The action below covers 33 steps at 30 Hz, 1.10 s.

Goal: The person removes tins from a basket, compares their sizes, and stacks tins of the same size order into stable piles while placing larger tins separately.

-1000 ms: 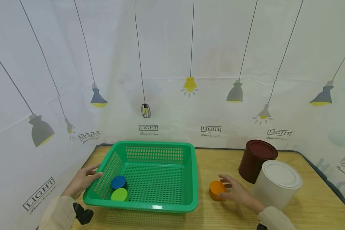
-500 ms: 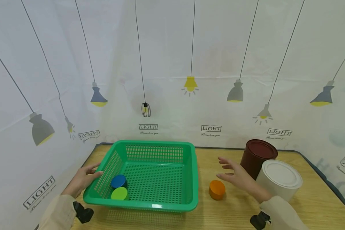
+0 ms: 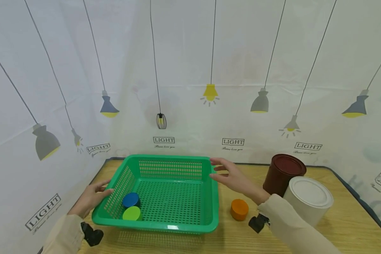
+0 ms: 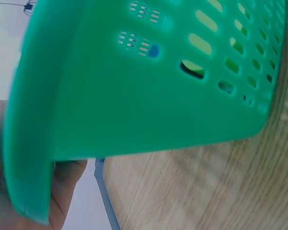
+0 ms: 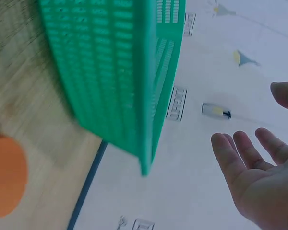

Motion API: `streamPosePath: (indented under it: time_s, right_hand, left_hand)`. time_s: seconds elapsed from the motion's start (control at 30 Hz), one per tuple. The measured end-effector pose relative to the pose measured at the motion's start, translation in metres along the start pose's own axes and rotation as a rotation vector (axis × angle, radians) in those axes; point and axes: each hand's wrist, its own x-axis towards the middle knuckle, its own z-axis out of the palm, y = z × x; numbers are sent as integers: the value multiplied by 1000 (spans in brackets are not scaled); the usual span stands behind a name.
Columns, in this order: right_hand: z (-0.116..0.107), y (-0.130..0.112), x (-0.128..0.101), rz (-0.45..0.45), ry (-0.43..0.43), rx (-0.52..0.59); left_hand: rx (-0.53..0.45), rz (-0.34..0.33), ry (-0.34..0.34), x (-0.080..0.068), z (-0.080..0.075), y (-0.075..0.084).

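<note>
On the bench (image 3: 336, 233), the basket (image 3: 165, 192) is steadied at its left wall by the left hand (image 3: 90, 199), fingers resting straight against it. Beside the far right corner, the right hand (image 3: 231, 176) is held open, gripping nothing, apparently for a two-sided hold.

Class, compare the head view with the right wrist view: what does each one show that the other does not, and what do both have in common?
Only the head view shows the left hand at the basket's left wall, the blue cylinder and the light green cylinder inside the basket, and the dark red canister and white canister at the right.

Only the right wrist view shows the palm side of the right hand, its fingers straight and holding nothing.

Both show the green basket, the orange cylinder on the wooden table, and the lamp-printed backdrop.
</note>
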Motion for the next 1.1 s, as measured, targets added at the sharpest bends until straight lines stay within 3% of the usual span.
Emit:
streamPosePath:
  time_s: [0.37, 0.53, 0.73, 1.1]
  right_hand:
    - [47, -35, 48, -95, -141, 23]
    - [68, -43, 67, -79, -152, 26]
    - [90, -58, 83, -46, -164, 96]
    - [134, -33, 112, -84, -258, 54]
  left_hand:
    - [-25, -43, -8, 4, -2, 0]
    - [10, -20, 2, 3, -3, -2]
    - [-8, -37, -8, 2, -4, -1]
    - [-49, -48, -9, 4, -2, -1]
